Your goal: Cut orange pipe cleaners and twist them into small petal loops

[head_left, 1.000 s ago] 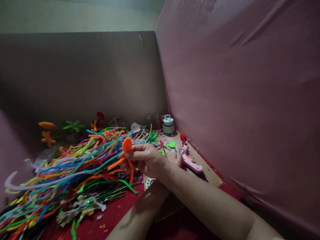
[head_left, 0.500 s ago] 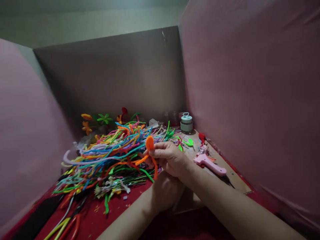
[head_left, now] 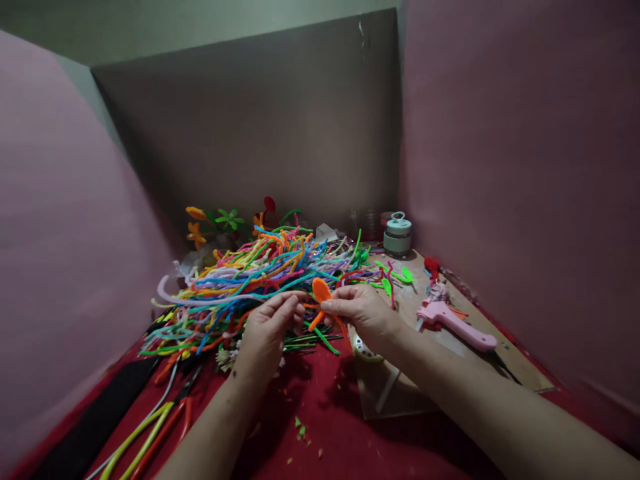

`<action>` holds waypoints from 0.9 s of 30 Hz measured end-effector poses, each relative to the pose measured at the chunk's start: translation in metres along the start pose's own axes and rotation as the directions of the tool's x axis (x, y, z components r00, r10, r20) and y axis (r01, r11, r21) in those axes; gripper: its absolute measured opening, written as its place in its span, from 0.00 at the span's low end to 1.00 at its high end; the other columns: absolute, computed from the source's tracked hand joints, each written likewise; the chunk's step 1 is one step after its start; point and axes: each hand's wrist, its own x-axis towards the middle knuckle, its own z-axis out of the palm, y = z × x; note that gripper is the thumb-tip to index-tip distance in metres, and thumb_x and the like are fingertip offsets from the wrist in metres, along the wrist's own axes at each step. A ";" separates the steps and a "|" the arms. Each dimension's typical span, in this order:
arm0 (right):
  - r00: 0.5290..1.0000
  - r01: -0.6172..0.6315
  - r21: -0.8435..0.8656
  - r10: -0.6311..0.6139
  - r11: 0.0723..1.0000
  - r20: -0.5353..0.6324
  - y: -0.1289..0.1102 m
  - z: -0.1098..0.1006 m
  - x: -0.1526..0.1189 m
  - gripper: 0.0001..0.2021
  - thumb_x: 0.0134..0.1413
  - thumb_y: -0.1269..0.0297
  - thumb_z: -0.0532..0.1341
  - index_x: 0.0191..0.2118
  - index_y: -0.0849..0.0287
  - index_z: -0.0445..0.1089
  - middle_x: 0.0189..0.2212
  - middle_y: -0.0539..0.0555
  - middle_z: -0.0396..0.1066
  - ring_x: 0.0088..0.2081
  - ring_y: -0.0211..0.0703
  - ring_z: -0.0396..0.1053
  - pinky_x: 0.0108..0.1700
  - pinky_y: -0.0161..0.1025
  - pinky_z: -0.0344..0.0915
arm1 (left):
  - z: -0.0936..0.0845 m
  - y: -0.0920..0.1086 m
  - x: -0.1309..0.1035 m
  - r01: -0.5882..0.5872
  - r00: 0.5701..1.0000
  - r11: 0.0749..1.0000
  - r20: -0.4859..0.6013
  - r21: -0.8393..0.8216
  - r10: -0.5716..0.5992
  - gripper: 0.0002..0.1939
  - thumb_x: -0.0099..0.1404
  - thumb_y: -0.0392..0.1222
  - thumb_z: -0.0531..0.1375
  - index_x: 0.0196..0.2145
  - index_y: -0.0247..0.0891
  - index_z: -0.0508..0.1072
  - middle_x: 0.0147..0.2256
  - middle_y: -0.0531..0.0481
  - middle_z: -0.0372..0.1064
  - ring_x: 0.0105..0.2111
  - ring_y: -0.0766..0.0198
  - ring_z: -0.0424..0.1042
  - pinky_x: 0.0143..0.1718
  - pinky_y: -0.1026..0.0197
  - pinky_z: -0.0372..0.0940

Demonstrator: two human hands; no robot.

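Observation:
Between the thumb and fingers of my right hand (head_left: 367, 313) is an orange pipe cleaner (head_left: 321, 289), bent into a petal-like loop with loose ends hanging below. My left hand (head_left: 267, 330) is just left of it, thumb and fingers pinched together. What that pinch holds, if anything, is too small to make out. Behind both hands spreads a heap of coloured pipe cleaners (head_left: 245, 277). Thin green stems (head_left: 300, 343) lie beneath the left fingertips.
A pink glue gun (head_left: 457, 325) rests on a cardboard sheet (head_left: 520, 373) at right, near a teal-lidded jar (head_left: 397, 235). Yellow-handled and red-handled scissors or pliers (head_left: 163, 427) lie at front left. Pipe-cleaner flowers (head_left: 230, 219) stand at the back. Pink walls flank both sides.
My left hand has come out from under the right wrist and moved up and left, beside the orange pipe cleaner. The view has shifted, uncovering a round holed object under my right hand.

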 end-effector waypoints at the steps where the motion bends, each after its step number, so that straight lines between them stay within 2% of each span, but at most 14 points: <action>1: 1.000 -0.009 -0.033 0.008 0.999 -0.013 0.002 0.001 -0.001 0.10 0.37 0.62 0.66 0.19 0.65 0.68 0.14 0.48 0.66 0.17 0.30 0.58 0.23 0.31 0.53 | 0.000 0.000 0.000 0.038 0.999 0.998 0.039 -0.041 -0.036 0.12 0.53 0.45 0.62 0.33 0.35 0.75 0.24 0.52 0.68 0.22 0.71 0.64 0.24 0.68 0.59; 5: 0.998 -0.058 -0.078 0.059 0.995 0.015 0.009 0.004 -0.003 0.10 0.36 0.63 0.66 0.17 0.64 0.68 0.13 0.47 0.65 0.16 0.29 0.55 0.21 0.31 0.50 | 0.001 -0.004 -0.002 0.117 0.986 0.992 0.128 -0.054 -0.109 0.11 0.50 0.44 0.64 0.28 0.33 0.74 0.23 0.51 0.68 0.20 0.70 0.63 0.23 0.67 0.59; 10: 0.991 -0.124 -0.060 0.127 0.990 0.051 0.013 0.004 -0.003 0.10 0.35 0.63 0.66 0.17 0.64 0.68 0.13 0.47 0.65 0.15 0.30 0.56 0.21 0.32 0.50 | -0.003 -0.005 -0.002 0.142 0.977 0.989 0.168 -0.048 -0.132 0.10 0.50 0.42 0.64 0.29 0.33 0.73 0.24 0.51 0.68 0.21 0.69 0.64 0.25 0.65 0.59; 13: 0.993 -0.110 -0.110 0.113 0.988 0.023 0.014 0.004 -0.003 0.09 0.34 0.64 0.65 0.16 0.64 0.68 0.13 0.47 0.64 0.15 0.30 0.56 0.21 0.32 0.50 | -0.004 0.000 -0.003 0.116 0.973 0.993 0.200 0.012 -0.116 0.09 0.50 0.42 0.64 0.27 0.33 0.72 0.23 0.52 0.67 0.21 0.71 0.61 0.24 0.67 0.56; 17: 0.996 -0.085 -0.227 0.076 0.970 -0.048 0.014 0.007 -0.005 0.07 0.34 0.67 0.63 0.15 0.63 0.67 0.11 0.46 0.62 0.15 0.29 0.53 0.21 0.32 0.49 | -0.001 0.004 -0.006 0.027 0.990 0.982 0.133 0.187 -0.053 0.09 0.49 0.42 0.64 0.23 0.33 0.70 0.20 0.55 0.63 0.19 0.73 0.57 0.21 0.68 0.52; 22: 0.989 -0.099 -0.276 0.065 0.956 -0.130 0.014 0.010 -0.006 0.06 0.31 0.71 0.60 0.13 0.62 0.63 0.10 0.44 0.57 0.15 0.29 0.49 0.20 0.33 0.44 | 0.007 -0.002 -0.010 -0.051 0.998 0.941 0.038 0.335 0.041 0.12 0.49 0.44 0.63 0.19 0.34 0.66 0.17 0.58 0.57 0.18 0.73 0.52 0.19 0.69 0.49; 24: 0.989 -0.104 -0.242 0.076 0.965 -0.125 0.014 0.009 -0.005 0.06 0.31 0.71 0.60 0.12 0.62 0.62 0.10 0.43 0.56 0.15 0.28 0.48 0.20 0.32 0.44 | 0.007 -0.005 -0.009 -0.021 0.998 0.955 0.067 0.296 0.001 0.12 0.50 0.45 0.63 0.20 0.35 0.65 0.17 0.58 0.58 0.18 0.73 0.53 0.19 0.69 0.50; 27: 0.993 -0.108 -0.199 0.096 0.974 -0.071 0.015 0.006 -0.004 0.06 0.32 0.70 0.61 0.13 0.63 0.64 0.10 0.44 0.57 0.15 0.28 0.49 0.20 0.32 0.45 | 0.005 -0.004 -0.007 0.063 0.986 0.990 0.148 0.128 -0.082 0.12 0.51 0.46 0.63 0.27 0.36 0.67 0.20 0.57 0.62 0.18 0.72 0.58 0.19 0.68 0.55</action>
